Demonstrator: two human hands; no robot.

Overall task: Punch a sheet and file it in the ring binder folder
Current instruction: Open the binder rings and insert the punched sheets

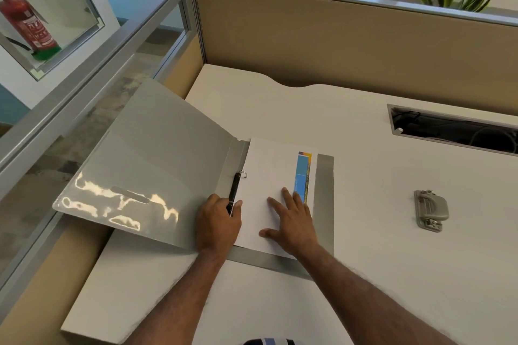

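The sheet [269,165] lies on the right half of the open ring binder folder [157,165], its left edge at the ring bar [235,185]. The right hand [291,218] presses it flat with fingers spread, while the left hand [217,221] curls round the bar's near end. Whether the holes sit on both rings cannot be told. If the sheet slides under the palm, a hole may miss its prong or tear, and snapping rings could nip a fingertip. The raised left cover overhangs the surface [392,274] edge and might drag the folder. The hole punch [430,210] sits well apart to the right and blocks nothing.
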